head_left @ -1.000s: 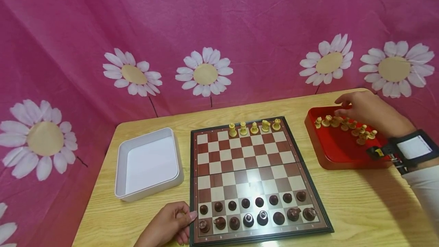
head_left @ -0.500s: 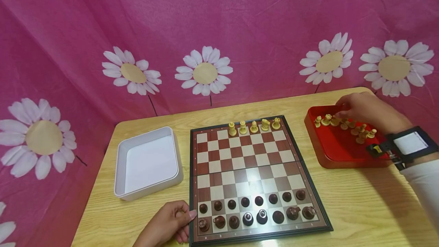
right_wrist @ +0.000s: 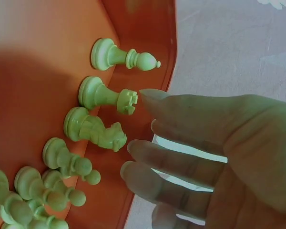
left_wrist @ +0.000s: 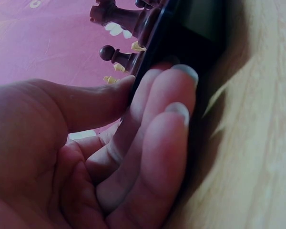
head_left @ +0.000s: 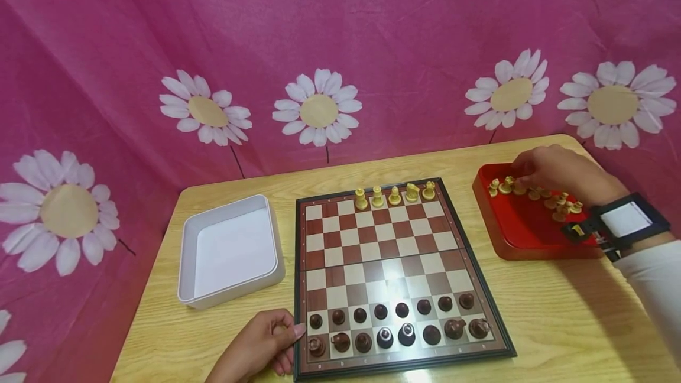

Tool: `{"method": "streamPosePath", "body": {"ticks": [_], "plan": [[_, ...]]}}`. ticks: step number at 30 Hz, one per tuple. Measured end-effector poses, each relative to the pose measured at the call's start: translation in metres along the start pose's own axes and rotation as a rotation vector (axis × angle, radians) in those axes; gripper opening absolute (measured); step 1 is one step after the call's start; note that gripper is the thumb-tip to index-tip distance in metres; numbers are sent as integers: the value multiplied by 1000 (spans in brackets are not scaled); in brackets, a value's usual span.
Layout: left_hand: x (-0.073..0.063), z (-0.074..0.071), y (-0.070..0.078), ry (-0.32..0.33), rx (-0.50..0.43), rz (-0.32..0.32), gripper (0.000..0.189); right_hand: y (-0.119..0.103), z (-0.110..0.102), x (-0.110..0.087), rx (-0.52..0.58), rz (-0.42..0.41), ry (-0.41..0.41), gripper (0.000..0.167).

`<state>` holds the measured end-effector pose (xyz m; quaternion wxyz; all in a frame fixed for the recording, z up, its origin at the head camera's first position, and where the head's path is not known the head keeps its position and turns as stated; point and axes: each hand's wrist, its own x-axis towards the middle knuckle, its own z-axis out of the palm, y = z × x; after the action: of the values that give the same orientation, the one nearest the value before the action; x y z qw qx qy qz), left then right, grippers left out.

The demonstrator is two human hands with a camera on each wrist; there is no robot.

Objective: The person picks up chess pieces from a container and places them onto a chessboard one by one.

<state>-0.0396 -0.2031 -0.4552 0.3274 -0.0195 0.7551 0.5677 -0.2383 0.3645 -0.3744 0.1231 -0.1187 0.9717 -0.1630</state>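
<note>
My left hand (head_left: 260, 341) grips the near left edge of a chessboard (head_left: 372, 262). In the left wrist view its thumb lies on top of the rim, beside a dark rook (left_wrist: 124, 20) and a dark pawn (left_wrist: 120, 57), with the other fingers curled against the side and underside. Over the red tray (head_left: 521, 244) at the right hovers my right hand (head_left: 566, 173). In the right wrist view its thumb tip is close to a cream rook (right_wrist: 104, 94), with the fingers near a cream knight (right_wrist: 93, 130); none looks held. A cream bishop (right_wrist: 119, 56) stands beyond the rook.
Two rows of dark chess pieces (head_left: 407, 336) stand along the board's near side. Several cream pieces (head_left: 394, 197) occupy its far row. A white box (head_left: 242, 292) sits left of the board. Cream pawns (right_wrist: 62, 155) cluster in the tray. A pink flowered cloth (head_left: 399, 64) hangs behind the table.
My right hand has shifted slightly left over the red tray, toward the cream pieces near its far wall. The left hand keeps its place on the board's edge.
</note>
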Motion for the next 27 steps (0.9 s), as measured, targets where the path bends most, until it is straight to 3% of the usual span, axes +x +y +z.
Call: {"method": "streamPosePath", "body": {"ticks": [7, 16, 27], "plan": [[1, 2, -2, 7, -5, 5, 30, 0, 3, 2, 28, -5, -32, 30], [2, 1, -5, 12, -6, 9, 30, 3, 9, 5, -24, -6, -38, 10], [2, 0, -5, 6, -15, 11, 29, 6, 11, 6, -11, 29, -46, 14]]}}
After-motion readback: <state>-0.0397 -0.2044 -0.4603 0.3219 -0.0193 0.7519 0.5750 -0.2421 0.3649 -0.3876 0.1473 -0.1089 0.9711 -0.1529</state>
